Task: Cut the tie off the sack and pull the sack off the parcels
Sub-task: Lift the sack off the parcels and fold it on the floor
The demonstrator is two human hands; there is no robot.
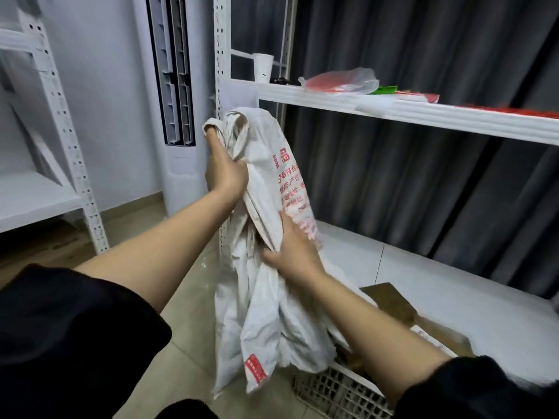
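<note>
While our left hand grips the bunched top of the sack and our right hand clutches its middle, it hangs limp above the crate — apparently emptied — so next we lift it clear.

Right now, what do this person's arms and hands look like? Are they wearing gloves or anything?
No gloves: the left hand and right hand are both bare, with no rings, watch or bracelet in view. The forearms are bare too. Each arm wears a loose black sleeve, the left sleeve and the right sleeve, pushed up or cut short near the elbow, plain with no visible markings.
</note>
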